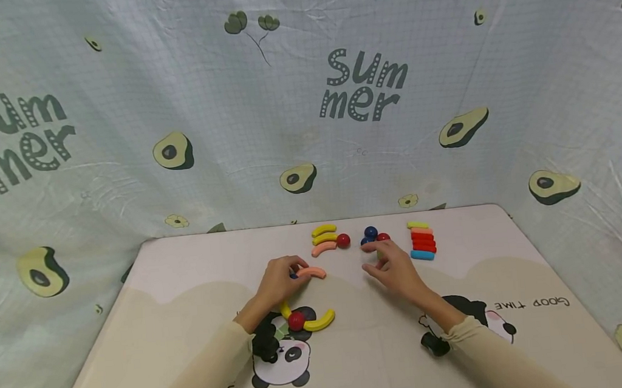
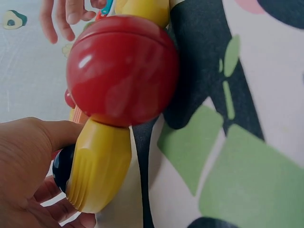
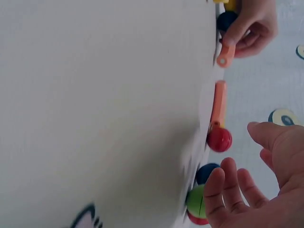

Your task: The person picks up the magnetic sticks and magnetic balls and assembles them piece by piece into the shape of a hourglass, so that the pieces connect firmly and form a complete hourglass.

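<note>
My left hand [image 1: 281,280] pinches a salmon-orange curved rod [image 1: 313,272] between thumb and fingers. A dark blue ball [image 2: 63,168] is at the rod's near end, partly hidden by the hand. Just in front of the left wrist lies a red ball [image 1: 296,321] with a yellow curved rod [image 1: 320,322] on one side and another yellow rod [image 2: 102,164] on the other. My right hand [image 1: 396,271] hovers with parted, loosely bent fingers and nothing held. Its fingertips overlap a cluster of blue balls [image 1: 370,232], a red ball [image 1: 383,236] and a green ball [image 3: 195,200].
At the back of the table [image 1: 190,325] lie yellow curved rods [image 1: 323,229], another orange rod [image 1: 323,248] and a red ball [image 1: 343,241]. A stack-like row of coloured short rods [image 1: 423,239] lies right of the cluster. A printed curtain [image 1: 249,101] hangs behind.
</note>
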`<state>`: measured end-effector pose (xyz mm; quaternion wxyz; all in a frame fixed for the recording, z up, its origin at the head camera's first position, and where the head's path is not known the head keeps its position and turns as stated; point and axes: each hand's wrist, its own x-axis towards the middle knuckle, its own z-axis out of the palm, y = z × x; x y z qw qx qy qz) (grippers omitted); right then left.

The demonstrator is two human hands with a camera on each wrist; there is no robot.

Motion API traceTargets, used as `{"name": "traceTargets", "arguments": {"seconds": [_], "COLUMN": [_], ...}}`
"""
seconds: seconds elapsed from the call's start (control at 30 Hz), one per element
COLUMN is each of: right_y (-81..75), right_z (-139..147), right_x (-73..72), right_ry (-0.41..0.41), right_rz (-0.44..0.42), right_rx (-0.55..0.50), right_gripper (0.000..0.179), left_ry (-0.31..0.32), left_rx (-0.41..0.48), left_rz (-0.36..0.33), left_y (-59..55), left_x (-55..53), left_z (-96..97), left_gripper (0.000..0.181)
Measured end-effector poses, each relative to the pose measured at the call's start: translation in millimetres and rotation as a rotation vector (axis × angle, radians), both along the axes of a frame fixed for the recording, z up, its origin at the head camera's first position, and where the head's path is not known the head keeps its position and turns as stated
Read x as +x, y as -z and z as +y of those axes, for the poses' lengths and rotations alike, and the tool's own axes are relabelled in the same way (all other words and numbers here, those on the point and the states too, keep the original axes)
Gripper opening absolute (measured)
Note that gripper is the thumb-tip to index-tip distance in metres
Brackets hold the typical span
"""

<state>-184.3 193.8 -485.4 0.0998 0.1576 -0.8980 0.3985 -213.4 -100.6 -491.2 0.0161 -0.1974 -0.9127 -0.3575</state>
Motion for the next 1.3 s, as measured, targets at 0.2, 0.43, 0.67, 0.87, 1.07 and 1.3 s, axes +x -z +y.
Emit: {"name": "traceTargets", "arguments": {"seconds": [0.2, 0.43, 0.67, 0.87, 1.07, 1.3], "right_y": [2.1, 6.3, 6.2, 5.8, 4.0, 4.5], "right_z": [14.9, 24.4, 25.4, 25.4, 25.9, 27.1], "right_x": [-7.7, -13.9, -17.9, -19.5, -19.4, -21.2], "right_ry": [0.080, 0.144, 0.166, 0.174, 0.176, 0.158], "right_rz": [0.024, -0.055, -0.089, -0.116, -0.135, -0.147], "right_rx": [0.009, 0.053, 0.104, 0.137, 0.136, 0.133], "right_gripper": [0.042, 0.043, 0.041, 0.041, 0.043, 0.038], "left_ry": [-0.015, -0.011, 0.003, -0.001, -0.024, -0.040], "left_rx": [0.012, 0.044, 0.057, 0.059, 0.062, 0.041], "left_rz": [0.021, 0.002, 0.011, 0.004, -0.015, -0.009], "left_y": [1.2, 0.8, 0.0, -0.3, -2.8, -2.5], "left_x": [2.2, 4.6, 6.3, 6.7, 7.1, 9.9], "left_z": [-3.9, -8.3, -11.6, -12.6, -11.8, -12.4], "left_gripper": [0.016, 0.015, 0.015, 0.016, 0.015, 0.015]}}
